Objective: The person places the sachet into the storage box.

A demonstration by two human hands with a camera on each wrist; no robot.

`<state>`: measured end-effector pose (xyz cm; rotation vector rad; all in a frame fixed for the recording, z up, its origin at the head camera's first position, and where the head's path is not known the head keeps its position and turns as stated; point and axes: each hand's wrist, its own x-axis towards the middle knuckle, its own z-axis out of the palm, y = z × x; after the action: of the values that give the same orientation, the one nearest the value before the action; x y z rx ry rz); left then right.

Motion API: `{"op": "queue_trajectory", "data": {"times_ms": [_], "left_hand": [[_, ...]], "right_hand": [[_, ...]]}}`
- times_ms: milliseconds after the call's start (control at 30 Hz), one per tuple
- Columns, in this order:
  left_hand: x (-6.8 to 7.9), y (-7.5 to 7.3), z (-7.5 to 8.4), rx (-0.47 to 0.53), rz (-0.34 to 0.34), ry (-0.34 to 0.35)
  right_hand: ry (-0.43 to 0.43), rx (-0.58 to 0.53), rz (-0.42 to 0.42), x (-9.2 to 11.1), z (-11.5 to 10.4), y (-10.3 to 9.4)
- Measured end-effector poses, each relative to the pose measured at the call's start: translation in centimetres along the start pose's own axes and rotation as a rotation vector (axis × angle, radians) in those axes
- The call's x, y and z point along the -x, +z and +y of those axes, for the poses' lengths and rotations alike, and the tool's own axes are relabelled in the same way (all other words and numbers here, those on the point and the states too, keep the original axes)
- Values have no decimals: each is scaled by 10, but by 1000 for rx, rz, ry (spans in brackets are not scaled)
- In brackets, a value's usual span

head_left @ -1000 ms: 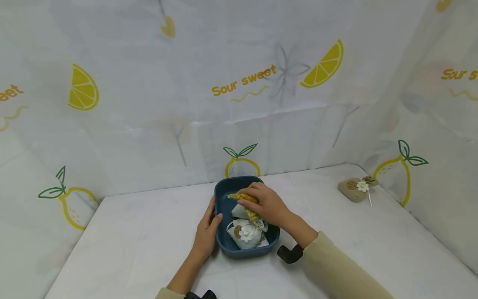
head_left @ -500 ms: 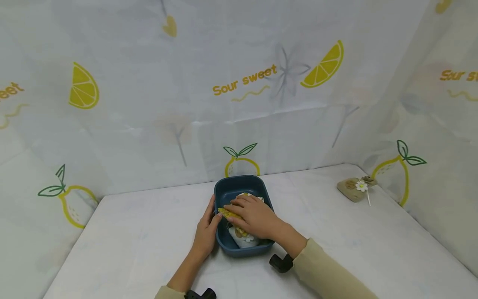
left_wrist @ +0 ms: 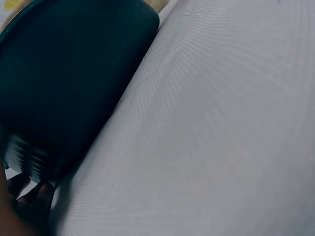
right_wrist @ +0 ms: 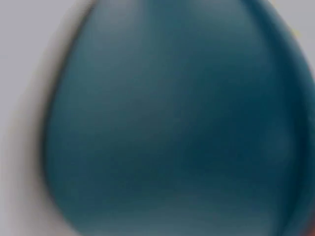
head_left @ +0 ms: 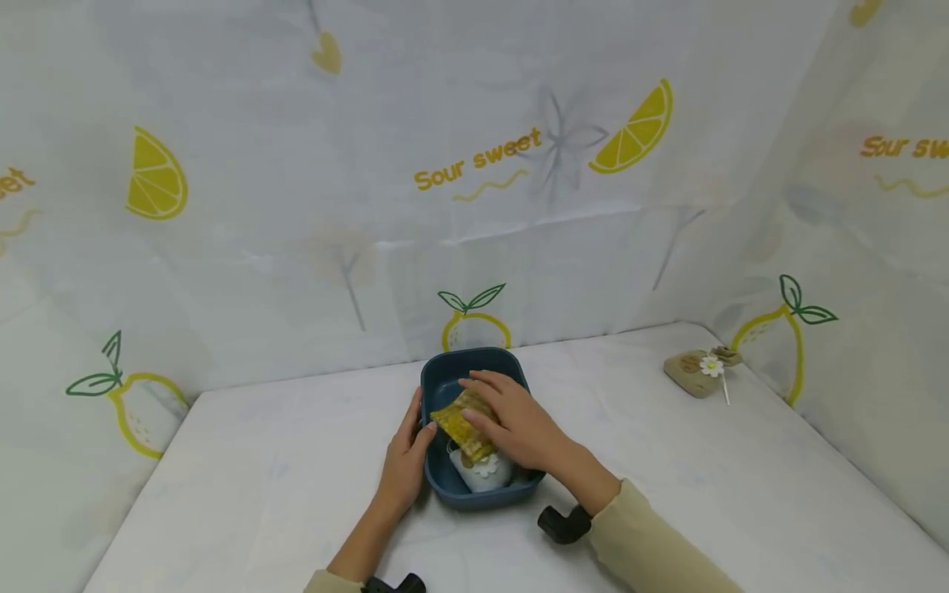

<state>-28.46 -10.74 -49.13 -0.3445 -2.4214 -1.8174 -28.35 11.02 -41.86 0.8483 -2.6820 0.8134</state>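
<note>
A dark blue plastic bin [head_left: 482,500] stands on the white-covered table, and fills much of both wrist views. My left hand [head_left: 401,469] holds its left side, thumb at the rim and fingers along the outer wall; in the left wrist view fingertips [left_wrist: 42,196] reach a ribbed part of the bin. Inside, a small yellow patterned cloth pouch [head_left: 463,422] is tilted, and my right hand [head_left: 522,428] holds it with the thumb on its face. Below lies a pale drawstring sachet [head_left: 478,476] with a white flower, partly covered by the yellow pouch. My right hand hides the bin's right part.
A tan drawstring sachet [head_left: 691,375] with a white flower lies at the back right of the table. Behind stands a white cloth wall [head_left: 296,247] with lemon prints, close to the bin's far end.
My right hand has brought the yellow pouch down and left over the pale sachet, then turned it so its face shows more. My left hand stays on the bin.
</note>
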Motion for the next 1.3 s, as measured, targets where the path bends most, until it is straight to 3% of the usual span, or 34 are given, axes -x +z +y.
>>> {"op": "queue_trajectory", "data": {"times_ms": [133, 233, 533, 633, 833, 1033, 1300], "left_hand": [[2, 0, 1, 8, -9, -4], [3, 0, 1, 5, -12, -4], [2, -3, 0, -22, -8, -3], [1, -3, 1, -23, -7, 4], [1, 1, 0, 2, -16, 1], [1, 4, -1, 20, -34, -3], [0, 0, -1, -8, -15, -11]], "right_hand": [[51, -70, 86, 12, 12, -23], [117, -69, 154, 22, 33, -43], [232, 78, 438, 46, 120, -84], [260, 103, 495, 55, 142, -93], [386, 164, 499, 86, 176, -113], [405, 233, 537, 119, 211, -119], [517, 184, 418, 123, 233, -110]]}}
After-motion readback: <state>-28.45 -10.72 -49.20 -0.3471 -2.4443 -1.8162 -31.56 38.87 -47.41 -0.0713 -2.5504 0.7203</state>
